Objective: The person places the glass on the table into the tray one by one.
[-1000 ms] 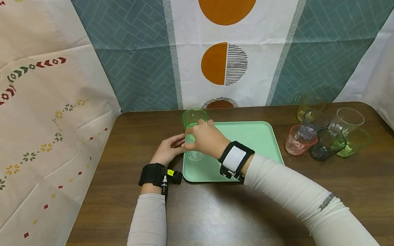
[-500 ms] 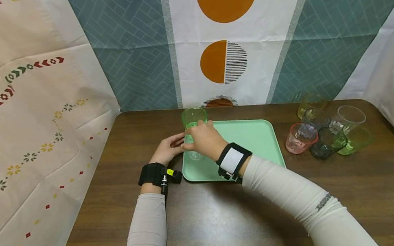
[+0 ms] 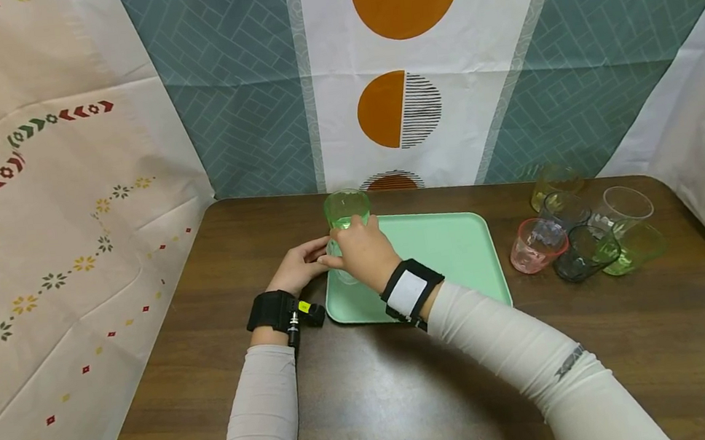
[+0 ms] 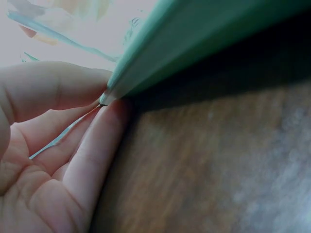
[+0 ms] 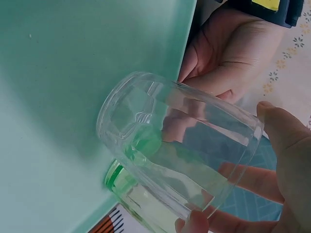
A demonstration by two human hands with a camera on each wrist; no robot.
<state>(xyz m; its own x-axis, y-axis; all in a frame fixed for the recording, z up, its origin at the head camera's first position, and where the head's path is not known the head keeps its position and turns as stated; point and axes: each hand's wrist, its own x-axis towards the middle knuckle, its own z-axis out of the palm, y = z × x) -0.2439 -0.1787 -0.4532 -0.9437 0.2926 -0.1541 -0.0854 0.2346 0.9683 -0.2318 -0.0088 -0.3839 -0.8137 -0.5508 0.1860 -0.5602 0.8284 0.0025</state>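
A light green tray [image 3: 442, 253] lies on the wooden table. My left hand [image 3: 298, 269] pinches its left edge; in the left wrist view the thumb [image 4: 58, 87] is above the rim and a finger [image 4: 92, 155] below. Over the tray's left side, a clear drinking glass [image 5: 180, 141] stands upright with its base right at the tray surface. My right hand [image 3: 366, 251] holds this glass from above, thumb and fingertips spread round its rim. Directly behind is a green glass [image 3: 347, 207], partly covered by the right hand in the head view.
Several glasses stand close together right of the tray: a pink one [image 3: 537, 247], two dark grey ones, a clear one [image 3: 628, 204], a green one [image 3: 643, 250] and a yellow one [image 3: 550, 188]. Patterned cloths [image 3: 234, 117] hang behind and beside the table.
My right hand and wrist have shifted slightly left at the clear glass. The left hand stays at the tray's edge. The head view has tilted very slightly.
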